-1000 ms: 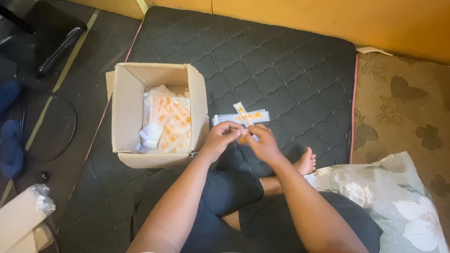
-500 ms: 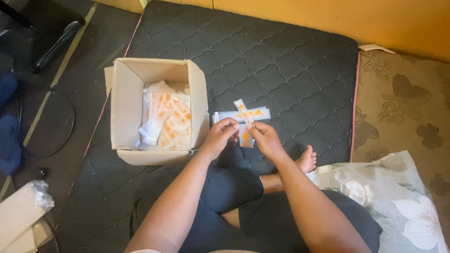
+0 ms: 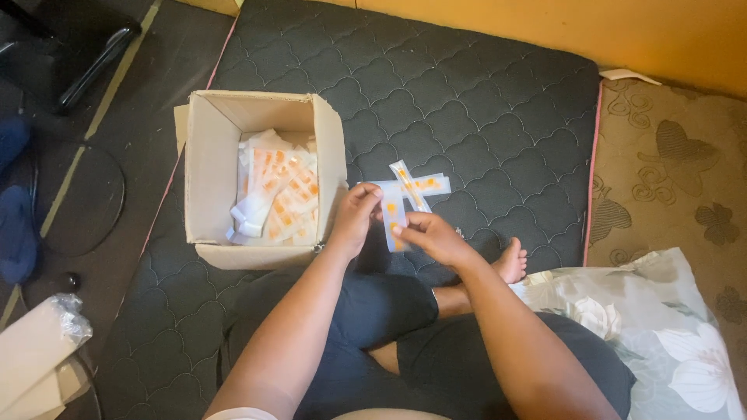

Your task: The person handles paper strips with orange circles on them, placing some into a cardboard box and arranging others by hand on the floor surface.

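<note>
My left hand (image 3: 354, 219) and my right hand (image 3: 433, 236) both grip a small bunch of long clear packets with orange marks (image 3: 405, 194), fanned out just above the dark quilted mattress (image 3: 467, 101). The left hand pinches the bunch from the left, the right hand holds a packet's lower end from below. Left of my hands stands an open cardboard box (image 3: 206, 179) holding several more of the same packets (image 3: 280, 194). I sit cross-legged, with a bare foot (image 3: 511, 263) showing right of my hands.
A brown patterned mat (image 3: 677, 163) lies to the right, with a flowered cloth (image 3: 669, 334) at the lower right. On the floor at left lie a blue object (image 3: 15, 225), a dark round ring and a plastic-wrapped pack (image 3: 39, 350).
My hands have shifted slightly, and the packets are fanned out a little more between them. The view has tilted a bit; the box stays where it was.
</note>
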